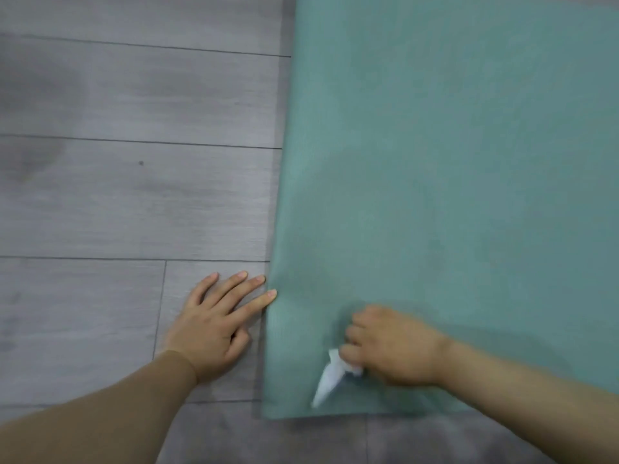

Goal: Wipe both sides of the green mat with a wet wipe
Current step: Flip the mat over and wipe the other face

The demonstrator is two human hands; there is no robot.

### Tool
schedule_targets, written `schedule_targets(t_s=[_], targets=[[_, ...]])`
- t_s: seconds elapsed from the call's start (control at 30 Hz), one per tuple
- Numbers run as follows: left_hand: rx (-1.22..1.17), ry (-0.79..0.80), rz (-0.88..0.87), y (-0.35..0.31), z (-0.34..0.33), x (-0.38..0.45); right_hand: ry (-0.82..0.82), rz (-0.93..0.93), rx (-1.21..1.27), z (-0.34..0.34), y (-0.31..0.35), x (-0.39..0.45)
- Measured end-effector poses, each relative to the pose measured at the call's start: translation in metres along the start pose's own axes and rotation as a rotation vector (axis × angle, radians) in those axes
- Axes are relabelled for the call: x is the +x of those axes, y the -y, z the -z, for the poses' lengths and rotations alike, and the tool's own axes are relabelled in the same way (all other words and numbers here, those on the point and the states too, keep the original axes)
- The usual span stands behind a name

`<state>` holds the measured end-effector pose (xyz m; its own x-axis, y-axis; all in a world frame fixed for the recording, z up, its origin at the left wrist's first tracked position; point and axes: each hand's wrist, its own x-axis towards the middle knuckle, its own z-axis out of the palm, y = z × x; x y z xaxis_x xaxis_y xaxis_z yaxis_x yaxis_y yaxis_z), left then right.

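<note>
Green mat (452, 195) flat on grey floor (117, 195), long axis running away from the person; right hand (392, 346), nearer, bunches wet wipe (330, 376) on near-left corner, left hand (214, 323) flat on floor, fingertips touching mat edge

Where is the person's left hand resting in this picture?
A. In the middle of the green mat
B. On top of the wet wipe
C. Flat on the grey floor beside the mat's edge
C: the left hand lies flat on the grey floor, fingertips at the green mat's edge.
</note>
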<state>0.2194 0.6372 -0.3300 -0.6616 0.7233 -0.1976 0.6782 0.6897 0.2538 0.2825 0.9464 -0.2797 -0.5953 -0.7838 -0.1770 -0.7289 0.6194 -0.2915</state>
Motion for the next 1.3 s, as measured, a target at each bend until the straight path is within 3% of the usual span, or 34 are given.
schedule_targets(t_s=[0.07,0.1,0.17,0.27,0.37,0.4,0.43,0.57,0.7,0.77,0.8,0.87,0.9,0.97,1.07,1.13,1.2,1.3], targets=[[-0.002,-0.002,0.002,0.0,0.0,0.001,0.25,0.131,0.026,-0.002,0.022,-0.033],[-0.001,-0.008,0.0,0.0,-0.001,0.001,0.237,0.157,0.015,0.001,0.012,-0.036],[0.002,-0.013,-0.001,0.001,-0.002,0.0,0.109,0.032,0.04,0.013,-0.037,-0.015],[0.002,-0.015,-0.005,0.002,-0.001,0.0,-0.22,-0.339,-0.113,0.039,-0.145,0.027],[0.015,-0.017,-0.015,0.001,-0.003,0.0,-0.385,-1.054,-0.034,0.061,-0.214,0.029],[0.019,-0.024,-0.015,0.001,-0.003,0.0,-0.42,-1.19,0.045,0.058,-0.219,0.029],[0.018,-0.032,-0.014,0.002,-0.003,0.0,-0.435,-1.211,0.109,0.056,-0.211,0.031],[0.0,-0.037,-0.018,0.001,-0.003,-0.001,-0.42,-0.7,0.181,0.024,-0.108,0.022],[-0.011,-0.074,-0.018,0.003,-0.004,0.001,-0.046,-0.105,0.181,-0.017,0.032,-0.03],[-0.015,-0.056,-0.011,0.003,-0.004,0.0,0.164,0.123,0.087,-0.023,0.05,-0.053],[-0.009,-0.054,-0.005,0.003,-0.004,0.0,0.175,0.185,0.066,-0.023,0.037,-0.056],[-0.001,-0.042,-0.008,0.002,-0.005,-0.001,0.041,0.156,0.063,-0.014,-0.018,-0.046],[-0.001,-0.03,-0.01,0.003,-0.005,-0.001,-0.066,0.042,0.037,-0.009,-0.054,-0.036],[0.006,-0.021,-0.01,0.003,-0.003,-0.001,-0.263,-0.358,-0.029,0.01,-0.131,-0.016],[0.016,-0.011,-0.006,0.0,-0.003,-0.001,-0.436,-1.066,-0.023,0.033,-0.212,-0.013],[0.011,-0.016,-0.005,0.0,-0.003,-0.001,-0.494,-1.289,0.073,0.033,-0.219,-0.012],[0.002,-0.018,-0.007,0.002,-0.003,-0.001,-0.506,-1.179,0.08,0.024,-0.193,-0.009],[-0.001,-0.022,-0.007,0.001,-0.003,-0.002,-0.395,-0.701,0.097,-0.001,-0.104,-0.03]])
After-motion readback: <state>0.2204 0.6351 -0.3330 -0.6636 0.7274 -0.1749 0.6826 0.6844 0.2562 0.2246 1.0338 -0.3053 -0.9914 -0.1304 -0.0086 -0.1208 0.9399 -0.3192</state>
